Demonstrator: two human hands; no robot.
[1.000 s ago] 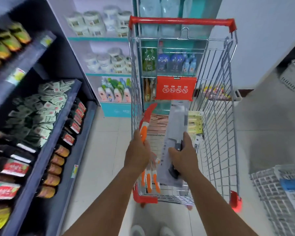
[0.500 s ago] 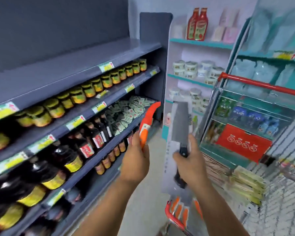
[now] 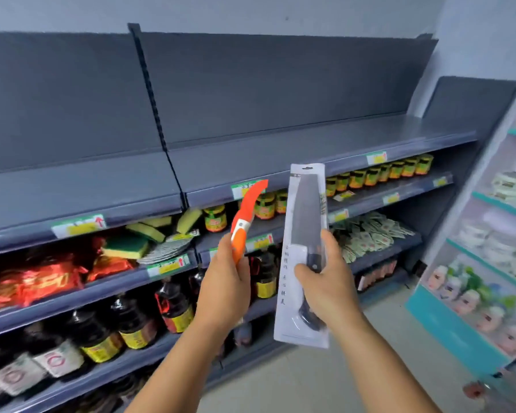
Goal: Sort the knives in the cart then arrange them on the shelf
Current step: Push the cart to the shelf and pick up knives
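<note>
Bare grey metal top shelf (image 3: 310, 144) now faced, cart gone from view: placement stage judged next. Right hand (image 3: 329, 281) grips carded dark-bladed cleaver (image 3: 306, 234) upright. Left hand (image 3: 224, 287) clasps orange sheathed knife (image 3: 245, 222), below shelf edge.

Soft, even indoor light fills the aisle, with no hard shadows, and the grey shelf (image 3: 310, 147) reads flat and matte. Wide-angle distortion bows the shelf lines toward the edges, and motion blur smears the bottles (image 3: 96, 338) at lower left and the pale goods at right — the centre stays sharper.
</note>
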